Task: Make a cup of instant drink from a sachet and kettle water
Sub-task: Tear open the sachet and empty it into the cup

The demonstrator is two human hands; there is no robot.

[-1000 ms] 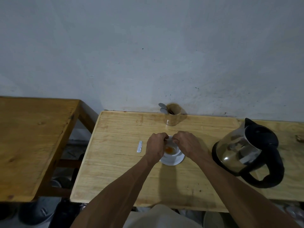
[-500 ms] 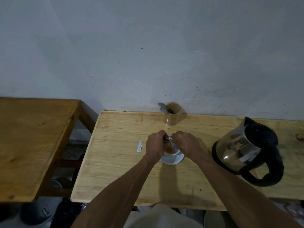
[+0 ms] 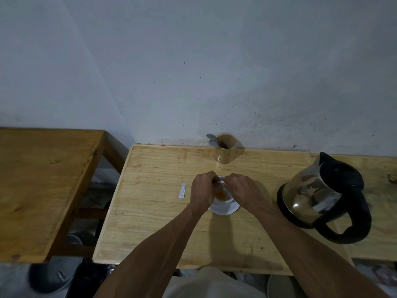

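Change: hands stayed put over cup (image 3: 223,195).
Hands: left hand (image 3: 203,191) and right hand (image 3: 241,190) both pinched sachet (image 3: 220,183).
Hidden: sachet mostly covered.

One camera, worn on the head, looks forward and down from above the near edge of the table (image 3: 150,211), taking in the wall (image 3: 193,61) behind it.

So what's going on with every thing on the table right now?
Cup: upright on its saucer, orange powder inside, no water visible.
Saucer: flat on the table, under the cup.
Sachet: pinched by both hands above the cup.
Left hand: closed on the sachet.
Right hand: closed on the sachet.
Kettle: standing upright, lid shut, untouched.
Torn strip: lying flat, left of the cup.
Spoon holder: upright, spoons inside.
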